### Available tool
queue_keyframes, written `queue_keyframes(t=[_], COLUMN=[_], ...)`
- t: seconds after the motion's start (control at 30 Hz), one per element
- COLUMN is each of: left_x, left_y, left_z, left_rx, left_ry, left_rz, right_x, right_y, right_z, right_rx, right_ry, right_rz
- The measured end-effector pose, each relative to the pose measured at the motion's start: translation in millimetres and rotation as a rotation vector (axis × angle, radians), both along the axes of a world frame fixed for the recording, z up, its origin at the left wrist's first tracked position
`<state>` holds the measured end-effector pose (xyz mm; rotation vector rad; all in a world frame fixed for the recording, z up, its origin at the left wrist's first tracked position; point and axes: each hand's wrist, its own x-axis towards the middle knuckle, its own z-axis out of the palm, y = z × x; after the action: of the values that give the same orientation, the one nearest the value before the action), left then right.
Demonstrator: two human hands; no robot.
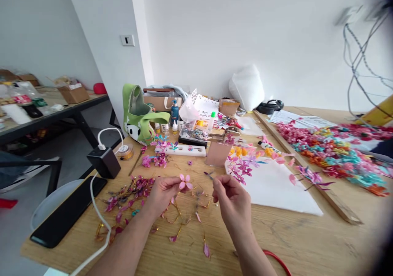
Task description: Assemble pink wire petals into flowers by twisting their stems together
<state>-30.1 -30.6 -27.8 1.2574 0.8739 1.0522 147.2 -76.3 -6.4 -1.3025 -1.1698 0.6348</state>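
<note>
A small pink flower with several petals (185, 182) is pinched between the thumb and fingertips of my left hand (164, 195). To the right, a short gap away, my right hand (232, 199) is closed with its fingertips pressed together; whatever it holds, if anything, is too thin to make out. Under and left of my left hand lies a pile of magenta petals on gold wires (139, 188). A loose purple petal on a wire (206, 249) lies on the wooden table (181, 261) between my forearms, among other scattered petals and wire pieces.
A white sheet (276, 190) with flower sprays lies on the right, beside a wooden strip (331, 204). Beyond it are heaps of coloured flowers (334, 153). A black power adapter (104, 161) with a white cable and a black slab (69, 212) sit left. A green bag (138, 120) stands behind.
</note>
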Motion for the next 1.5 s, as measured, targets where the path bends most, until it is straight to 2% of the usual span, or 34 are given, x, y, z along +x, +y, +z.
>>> queue_keyframes(t=[0.27,0.4,0.63,1.5], left_x=[4.5,3.9,2.2,2.4], left_y=[-2.2,-1.4,0.3,-1.3], left_z=[4.1,-0.2,-12.5,-6.3], left_rx=[0.058,0.109,0.196,0.222], left_ry=[-0.001,0.032,0.077,0.128], left_rz=[-0.087,-0.106,-0.146,-0.185], right_x=[-3.5,-3.7,-2.7,-6.4], right_y=[-5.3,-4.3,-2.3,-0.9], right_z=[1.4,0.7,-0.3,-5.3], right_rx=[0.184,0.255,0.247,0.145], right_ry=[-0.322,-0.431,-0.451,-0.444], right_rz=[0.024,0.034,0.091,0.151])
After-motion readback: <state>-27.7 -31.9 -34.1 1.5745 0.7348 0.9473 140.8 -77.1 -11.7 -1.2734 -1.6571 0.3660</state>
